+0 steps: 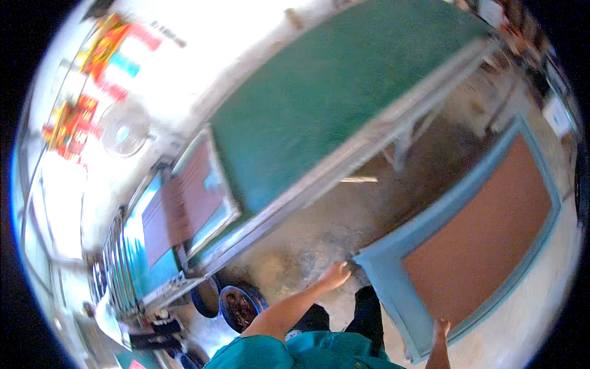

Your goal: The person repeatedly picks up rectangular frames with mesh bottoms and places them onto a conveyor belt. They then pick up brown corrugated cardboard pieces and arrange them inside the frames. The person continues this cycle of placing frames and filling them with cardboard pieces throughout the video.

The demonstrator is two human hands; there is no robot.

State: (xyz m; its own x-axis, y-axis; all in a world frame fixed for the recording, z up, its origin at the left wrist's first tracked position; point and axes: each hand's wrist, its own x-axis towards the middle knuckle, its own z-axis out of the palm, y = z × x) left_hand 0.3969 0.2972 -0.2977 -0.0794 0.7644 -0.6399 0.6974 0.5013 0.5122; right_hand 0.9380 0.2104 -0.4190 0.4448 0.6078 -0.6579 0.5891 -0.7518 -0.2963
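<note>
A large panel with a wide blue frame and a flat brown middle [482,230] is tilted at my right side. My right hand [441,329] grips its near edge, where the brown surface meets the blue border. Close to the panel's left corner is my left hand [335,275], fingers curled in. A small dark patch shows beside those fingers, too blurred to name. Whether that hand touches the corner, I cannot tell.
A long green-topped table [332,98] crosses the view ahead. On its left part rests a smaller framed brown panel [200,184]. Blue buckets [241,307] stand on the floor below. A round fan [125,130] and a pale stick [359,179] also show.
</note>
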